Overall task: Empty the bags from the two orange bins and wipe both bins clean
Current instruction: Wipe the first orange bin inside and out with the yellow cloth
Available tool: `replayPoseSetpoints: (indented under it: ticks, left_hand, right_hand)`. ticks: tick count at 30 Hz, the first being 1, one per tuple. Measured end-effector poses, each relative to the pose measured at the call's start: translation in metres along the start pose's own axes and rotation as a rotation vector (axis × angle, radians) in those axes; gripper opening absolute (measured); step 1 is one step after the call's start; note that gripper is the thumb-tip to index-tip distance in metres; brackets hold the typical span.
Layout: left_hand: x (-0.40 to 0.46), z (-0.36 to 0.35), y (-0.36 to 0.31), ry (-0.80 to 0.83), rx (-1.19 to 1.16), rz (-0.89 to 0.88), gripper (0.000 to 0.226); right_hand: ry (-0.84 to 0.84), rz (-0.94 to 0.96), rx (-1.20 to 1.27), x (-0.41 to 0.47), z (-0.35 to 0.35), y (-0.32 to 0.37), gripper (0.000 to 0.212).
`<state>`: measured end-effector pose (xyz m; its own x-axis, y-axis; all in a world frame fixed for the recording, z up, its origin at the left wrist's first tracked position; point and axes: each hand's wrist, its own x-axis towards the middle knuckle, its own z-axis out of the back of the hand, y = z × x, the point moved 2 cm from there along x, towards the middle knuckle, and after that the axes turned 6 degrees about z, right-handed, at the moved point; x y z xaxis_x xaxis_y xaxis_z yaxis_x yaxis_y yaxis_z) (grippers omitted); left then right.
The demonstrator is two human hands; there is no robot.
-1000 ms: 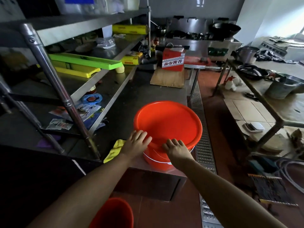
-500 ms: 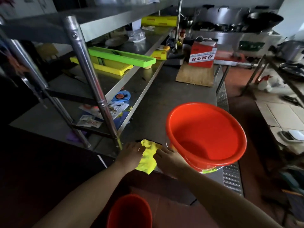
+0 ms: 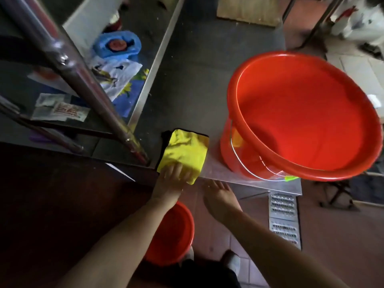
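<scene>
A large orange bin [image 3: 301, 113] stands upright and empty on the steel counter [image 3: 187, 80], at its front right corner. A second orange bin [image 3: 174, 231] sits on the floor below the counter edge, partly hidden by my left forearm. A yellow cloth [image 3: 185, 150] lies at the counter's front edge, left of the large bin. My left hand [image 3: 172, 179] grips the cloth's near edge. My right hand [image 3: 220, 196] hangs in front of the counter edge with fingers relaxed, holding nothing.
A slanted steel shelf post [image 3: 83, 84] rises left of the cloth. Blue and white plastic bags [image 3: 116, 59] and packets lie on the lower shelf at left. A wooden board [image 3: 249, 11] lies at the counter's far end. A metal floor drain grate [image 3: 284, 221] runs below right.
Both hands left the bin rim. My left hand moved to the yellow cloth and took hold of it; my right hand dropped below the counter edge. The view tilted down.
</scene>
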<state>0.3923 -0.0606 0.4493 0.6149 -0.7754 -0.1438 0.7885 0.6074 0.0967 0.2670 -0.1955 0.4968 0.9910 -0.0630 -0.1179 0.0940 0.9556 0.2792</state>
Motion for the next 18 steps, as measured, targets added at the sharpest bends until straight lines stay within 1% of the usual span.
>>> replayPoseSetpoints:
  ticks: [2, 4, 6, 8, 10, 12, 13, 15, 18]
  left_hand:
    - [0.012, -0.009, 0.000, -0.156, -0.008, 0.001, 0.039]
    - [0.023, -0.012, 0.002, -0.289, -0.057, 0.016, 0.021]
    - [0.027, -0.010, 0.006, -0.352, -0.110, 0.015, 0.014]
    - [0.023, -0.002, 0.013, -0.368, -0.166, -0.011, 0.021]
    - [0.016, 0.013, 0.020, -0.362, -0.230, -0.019, 0.029]
    - [0.007, 0.033, 0.027, -0.359, -0.289, -0.014, 0.032]
    - [0.002, 0.044, 0.030, -0.362, -0.309, -0.013, 0.033]
    - [-0.009, 0.070, 0.037, -0.368, -0.354, -0.028, 0.042]
    - [-0.026, 0.114, 0.049, -0.324, -0.404, -0.079, 0.062]
  right_hand:
    - [0.007, -0.013, 0.020, 0.003, -0.012, -0.005, 0.047]
    - [0.055, -0.041, 0.020, 0.008, -0.018, -0.008, 0.042]
    - [0.079, -0.038, -0.030, 0.013, -0.021, -0.010, 0.043]
    - [0.056, -0.052, -0.046, 0.019, -0.014, -0.008, 0.051]
    - [0.021, -0.063, -0.066, 0.024, -0.001, -0.003, 0.064]
    - [0.022, -0.070, -0.091, 0.027, 0.014, 0.005, 0.074]
    - [0.023, -0.070, -0.090, 0.029, 0.021, 0.009, 0.076]
    - [-0.002, -0.049, -0.092, 0.032, 0.040, 0.019, 0.070]
    - [-0.098, 0.017, -0.091, 0.035, 0.078, 0.037, 0.048]
